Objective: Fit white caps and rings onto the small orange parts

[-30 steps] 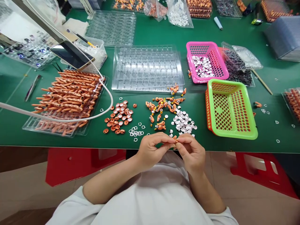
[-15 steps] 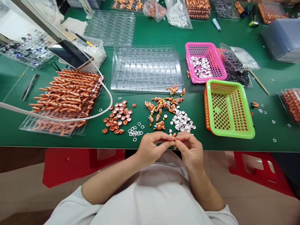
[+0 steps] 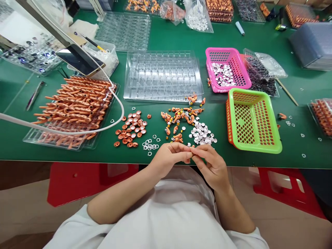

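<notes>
My left hand [image 3: 168,157] and my right hand [image 3: 211,164] meet fingertip to fingertip at the table's front edge. Both are closed in a pinch around something small, mostly hidden by the fingers. Just beyond them lie orange pieces with yellow ends [image 3: 177,121] in a loose heap. White round caps [image 3: 202,133] are spread beyond my right hand. To the left of my left hand are thin white rings [image 3: 150,145], and further left sit orange round cups [image 3: 132,128], some with white inside.
A clear tray [image 3: 163,76] lies behind the heap. A green basket [image 3: 275,138] and a pink basket [image 3: 211,53] with white pieces stand at the right. Orange parts [image 3: 80,103] are piled at the left, under a phone [image 3: 80,58] on a stand with a white cable [image 3: 121,107].
Both hands have shifted slightly left. The right fingers now reach further over the left fingertips, and the view has moved a little.
</notes>
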Available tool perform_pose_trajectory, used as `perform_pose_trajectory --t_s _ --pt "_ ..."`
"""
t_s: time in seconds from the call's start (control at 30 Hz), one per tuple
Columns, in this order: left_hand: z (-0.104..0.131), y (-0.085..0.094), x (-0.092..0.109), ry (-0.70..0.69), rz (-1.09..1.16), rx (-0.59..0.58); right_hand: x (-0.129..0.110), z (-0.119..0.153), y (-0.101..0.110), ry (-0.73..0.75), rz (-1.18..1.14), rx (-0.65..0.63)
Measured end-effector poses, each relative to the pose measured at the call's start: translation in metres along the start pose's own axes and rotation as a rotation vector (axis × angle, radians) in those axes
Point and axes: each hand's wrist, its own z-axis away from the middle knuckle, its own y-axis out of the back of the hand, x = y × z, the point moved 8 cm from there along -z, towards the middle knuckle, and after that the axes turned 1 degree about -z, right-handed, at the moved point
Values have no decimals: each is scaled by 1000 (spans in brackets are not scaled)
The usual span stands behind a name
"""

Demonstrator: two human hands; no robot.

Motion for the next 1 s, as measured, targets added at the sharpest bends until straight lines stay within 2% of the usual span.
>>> perform_pose_trajectory --t_s 0.13,0.3,0.7,1.0 --pt "-1 1 -7 115 59 -13 -11 -1 1 165 181 -104" --pt "-2 1 -10 165 47 -14 -9 0 -1 195 239 -181" --pt "-3 4 -6 45 -19 10 -15 0 3 156 265 -24" --pt "1 4 -4 -23 -30 58 -16 6 -2 171 324 86"
